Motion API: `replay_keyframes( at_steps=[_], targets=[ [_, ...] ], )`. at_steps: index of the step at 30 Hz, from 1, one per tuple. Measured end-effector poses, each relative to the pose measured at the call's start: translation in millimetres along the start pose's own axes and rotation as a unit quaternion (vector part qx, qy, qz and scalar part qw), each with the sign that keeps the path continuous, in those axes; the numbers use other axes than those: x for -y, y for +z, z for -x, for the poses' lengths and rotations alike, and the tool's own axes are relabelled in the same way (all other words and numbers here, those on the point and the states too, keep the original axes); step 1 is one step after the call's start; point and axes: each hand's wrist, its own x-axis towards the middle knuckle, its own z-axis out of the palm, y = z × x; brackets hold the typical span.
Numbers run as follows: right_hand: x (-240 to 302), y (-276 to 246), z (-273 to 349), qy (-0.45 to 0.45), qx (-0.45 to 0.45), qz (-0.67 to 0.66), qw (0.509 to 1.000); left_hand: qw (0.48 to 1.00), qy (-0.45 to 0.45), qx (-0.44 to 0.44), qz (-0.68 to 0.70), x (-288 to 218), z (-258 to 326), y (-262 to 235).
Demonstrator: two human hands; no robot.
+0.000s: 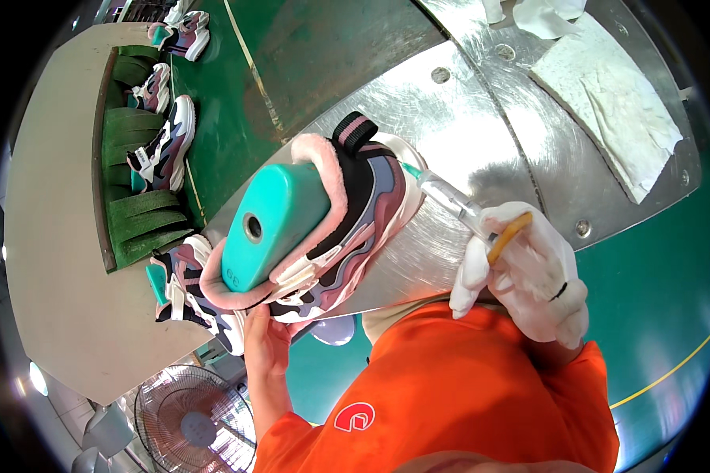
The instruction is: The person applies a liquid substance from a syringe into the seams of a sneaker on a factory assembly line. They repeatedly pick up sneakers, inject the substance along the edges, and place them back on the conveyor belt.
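Observation:
A pink, black and purple sneaker [353, 248] with a white sole is over the metal table, a teal shoe last [280, 217] filling its opening. My bare left hand [266, 344] grips its lower left side, some fingers hidden beneath it. In a white glove, my right hand [532, 276] is closed around a clear syringe [452, 199] with a yellowish ring at its plunger end. The syringe's thin tip points at the sole edge by the heel, near the black and pink pull loop [356, 132]. Whether the tip touches cannot be made out.
Several similar sneakers [166, 146] stand at the left along a conveyor with green flaps [142, 225]. A folded white cloth [611, 102] lies on the metal table [481, 118] at the far right, crumpled white material [546, 17] beyond it. A fan [197, 426] stands lower left.

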Motion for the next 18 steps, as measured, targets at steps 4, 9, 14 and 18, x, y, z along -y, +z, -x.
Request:
replay_keyframes(
  at_steps=[4, 9, 14, 18],
  targets=[
    [-1, -1, -3, -0.032, 0.020, 0.053, 0.998, 1.000, 0.004, -0.003, 0.006, -1, 0, 8],
    [8, 8, -2, 0.003, -0.048, 0.108, 0.993, 1.000, -0.005, 0.005, 0.018, -1, 3, 14],
    [19, 16, 3, 0.071, -0.082, 0.095, 0.990, 0.999, -0.027, 0.021, 0.033, 5, 11, 13],
    [32, 39, 0, 0.121, -0.168, 0.116, 0.971, 0.996, -0.043, 0.073, 0.023, 12, 26, 13]
  ],
)
